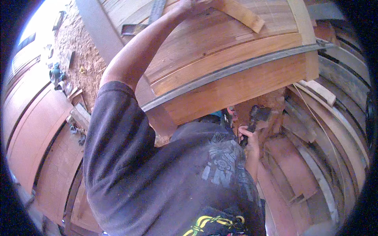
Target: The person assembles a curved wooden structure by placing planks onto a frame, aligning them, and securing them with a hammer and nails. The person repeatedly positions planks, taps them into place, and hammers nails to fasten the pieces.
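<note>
My left arm reaches up across a wooden panel point(185, 59). At the top edge of the picture, my left hand point(195, 5) closes on the end of a short wooden strip point(241, 16) lying on the panel; part of the hand is cut off. A long metal bar point(236, 72) runs along the panel's near side. Lower right, my right hand point(250, 137) is closed around the dark handle of a tool with a dark, blocky head point(260, 114). The tool's exact kind is unclear. It is held below the panel's near edge.
Stacked boards point(291, 169) fill the right side. More reddish panels point(37, 129) lean at the left. Sawdust point(76, 43) covers the ground at upper left, with a teal power tool point(57, 74) and wood offcuts point(80, 116). A metal square point(155, 13) rests on the panel.
</note>
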The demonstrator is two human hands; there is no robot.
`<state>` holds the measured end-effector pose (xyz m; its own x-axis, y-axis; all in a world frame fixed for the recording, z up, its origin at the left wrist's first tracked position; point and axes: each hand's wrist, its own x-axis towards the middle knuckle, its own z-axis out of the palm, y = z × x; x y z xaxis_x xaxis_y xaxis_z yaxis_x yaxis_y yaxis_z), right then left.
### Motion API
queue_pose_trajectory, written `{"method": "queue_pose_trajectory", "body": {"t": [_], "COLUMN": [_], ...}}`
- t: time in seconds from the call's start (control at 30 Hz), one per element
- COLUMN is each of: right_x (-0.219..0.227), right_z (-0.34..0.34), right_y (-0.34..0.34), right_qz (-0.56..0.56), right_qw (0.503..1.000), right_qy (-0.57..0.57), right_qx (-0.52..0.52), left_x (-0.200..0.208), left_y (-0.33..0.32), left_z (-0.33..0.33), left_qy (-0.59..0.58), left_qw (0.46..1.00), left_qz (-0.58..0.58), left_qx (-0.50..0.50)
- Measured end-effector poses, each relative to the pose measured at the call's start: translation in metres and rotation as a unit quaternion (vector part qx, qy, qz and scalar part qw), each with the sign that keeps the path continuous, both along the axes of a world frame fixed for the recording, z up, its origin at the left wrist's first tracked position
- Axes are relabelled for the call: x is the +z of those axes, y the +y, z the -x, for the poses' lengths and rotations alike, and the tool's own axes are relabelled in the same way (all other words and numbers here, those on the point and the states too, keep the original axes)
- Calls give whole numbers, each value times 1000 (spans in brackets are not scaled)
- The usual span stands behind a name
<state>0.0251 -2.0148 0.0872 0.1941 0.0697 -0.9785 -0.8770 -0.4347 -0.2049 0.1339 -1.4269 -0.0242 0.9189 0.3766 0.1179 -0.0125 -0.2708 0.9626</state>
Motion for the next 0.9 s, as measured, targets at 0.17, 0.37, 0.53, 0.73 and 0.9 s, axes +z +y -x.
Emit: {"method": "queue_pose_trajectory", "body": {"t": [0.17, 0.37, 0.53, 0.73, 0.9], "right_x": [-2, -12, -20, -22, -22], "right_z": [-4, 8, -6, -3, 2], "right_y": [-10, -28, -31, -33, -39], "right_qz": [29, 38, 21, 25, 15], "right_qw": [998, 999, 999, 999, 998], "right_qy": [-43, -37, -15, -27, -50], "right_qx": [20, -1, 34, 25, 32], "left_x": [52, 109, 96, 79, 49], "left_y": [-5, -7, 3, -4, -21], "left_z": [15, 118, 217, 302, 312], "left_qy": [-14, 95, 31, 109, 74], "left_qw": [997, 992, 976, 915, 899], "left_qz": [75, 42, 53, -55, -142], "left_qx": [27, 76, 207, 385, 408]}}
